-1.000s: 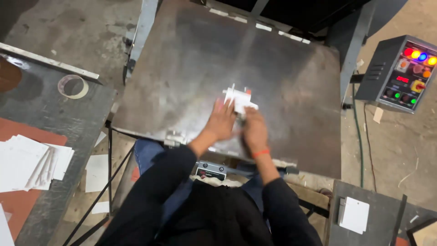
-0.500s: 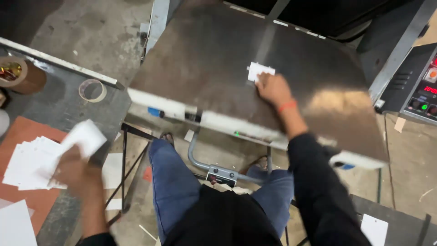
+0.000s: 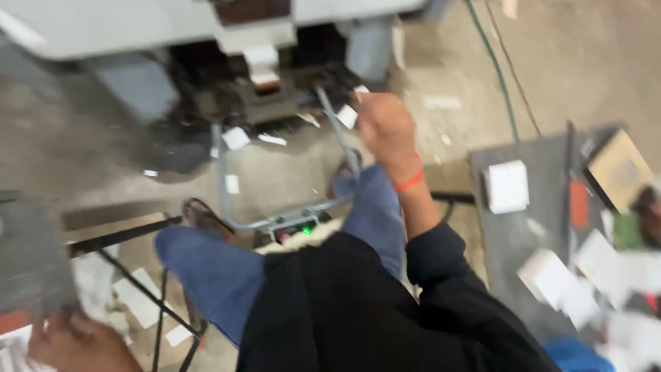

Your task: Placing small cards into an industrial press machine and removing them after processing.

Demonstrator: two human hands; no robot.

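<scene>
**Both hands busy, view super blurry**

Looking down I've got the grey machine (image 3: 138, 27) up top, then my blue-trousered legs over the concrete floor (image 3: 564, 62), which has paper scraps all over it. On my right there's a dark surface (image 3: 513, 234) with a white paper stack (image 3: 507, 186) and more loose sheets. My right hand (image 3: 385, 127), orange band at the wrist, is raised in front of the machine, curled around a small white paper piece (image 3: 348, 116). My left hand (image 3: 76, 341) is low at the corner on white sheets (image 3: 17, 348); can't tell if it's gripping them.
</scene>
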